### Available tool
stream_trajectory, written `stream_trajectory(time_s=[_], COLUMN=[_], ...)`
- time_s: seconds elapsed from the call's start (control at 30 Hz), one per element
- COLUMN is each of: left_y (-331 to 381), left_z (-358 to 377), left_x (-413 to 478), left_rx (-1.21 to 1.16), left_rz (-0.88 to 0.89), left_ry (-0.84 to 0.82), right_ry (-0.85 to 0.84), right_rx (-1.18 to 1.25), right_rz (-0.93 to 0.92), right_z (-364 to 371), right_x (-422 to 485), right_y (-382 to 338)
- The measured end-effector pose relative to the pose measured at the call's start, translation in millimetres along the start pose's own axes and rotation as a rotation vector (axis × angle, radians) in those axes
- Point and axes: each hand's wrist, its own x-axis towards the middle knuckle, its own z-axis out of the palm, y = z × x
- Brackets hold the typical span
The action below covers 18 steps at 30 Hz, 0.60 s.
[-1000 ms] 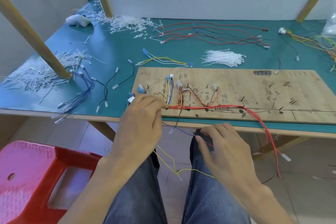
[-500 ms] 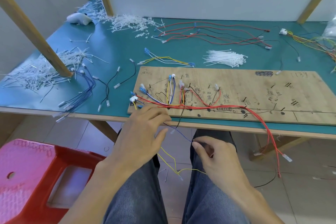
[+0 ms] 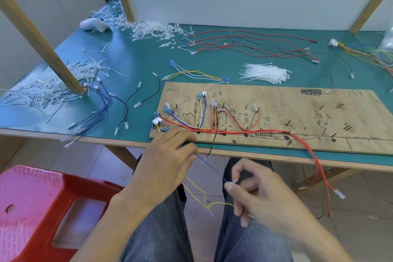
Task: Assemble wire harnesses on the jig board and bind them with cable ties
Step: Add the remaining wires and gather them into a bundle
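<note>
Fingertips of our right hand [image 3: 265, 200] pinched 1 blue wire [image 3: 212, 168]; our left hand [image 3: 168, 161], half-curled beside 1 jig board [image 3: 297, 113], covered it, grip unclear to us.

Single head-worn wide-angle view, facing forward and down. Left hand [image 3: 168, 161] and right hand [image 3: 261, 196] sit close, low in frame; jig board [image 3: 297, 110] just beyond them.

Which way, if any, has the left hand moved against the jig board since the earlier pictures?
Yes. The left hand has drawn back toward the person, from over the jig board's near left corner to its near edge.
</note>
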Motion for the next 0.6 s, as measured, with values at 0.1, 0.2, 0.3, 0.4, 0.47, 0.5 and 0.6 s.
stream_trajectory(time_s=[0.1, 0.2, 0.3, 0.4, 0.47, 0.5, 0.6], left_y=[2, 9, 14, 16, 18, 19, 20], left_z=[5, 10, 14, 19, 21, 22, 24], left_x=[1, 3, 4, 7, 8, 8, 8], left_rx=[-0.054, -0.017, 0.008, 0.032, 0.104, 0.134, 0.185], left_rz=[-0.055, -0.11, -0.129, -0.164, -0.175, -0.179, -0.198], left_ry=[0.054, 0.056, 0.012, -0.036, -0.037, -0.027, -0.002], right_ry=[0.079, 0.194, 0.187, 0.129, 0.117, 0.125, 0.183], right_rx=[0.227, 0.306, 0.393, 0.447, 0.466, 0.474, 0.491], right_rz=[-0.007, -0.043, -0.104, -0.167, -0.196, -0.207, -0.236], right_z=[-23, -42, -56, -64, -64, -63, -62], right_x=[2, 15, 29, 45, 54, 58, 69], right_y=[-19, -36, -50, -57, -59, -60, -63])
